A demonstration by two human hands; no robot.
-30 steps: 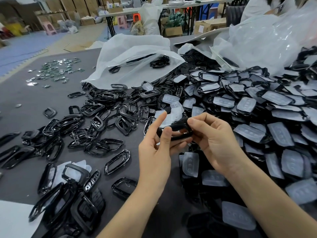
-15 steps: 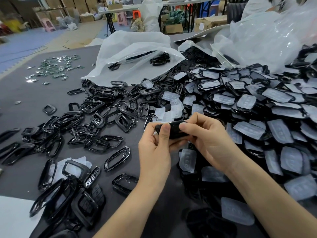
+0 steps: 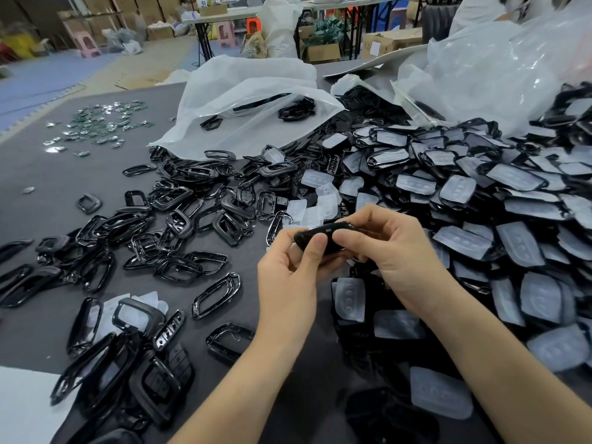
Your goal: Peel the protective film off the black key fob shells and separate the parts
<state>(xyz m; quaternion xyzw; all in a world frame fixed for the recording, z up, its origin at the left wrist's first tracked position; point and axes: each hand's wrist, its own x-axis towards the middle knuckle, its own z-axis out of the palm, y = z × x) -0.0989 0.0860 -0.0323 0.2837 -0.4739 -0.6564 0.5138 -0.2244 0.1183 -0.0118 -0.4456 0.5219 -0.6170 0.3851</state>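
Pinching left hand (image 3: 288,280) and right hand (image 3: 395,251), black key fob shell (image 3: 323,231) between, long axis left-right.

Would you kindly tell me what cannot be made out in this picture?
Head view: whether film is on the key fob shell; left hand and right hand cover most of it.
Head view: small shiny parts far left, too small to identify.
Head view: what lies in the white bag, veiled by its plastic.

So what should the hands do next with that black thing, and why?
Probably pry it apart with the thumbs. The left hand and right hand both pinch one black key fob shell edge-on, and it looks whole.
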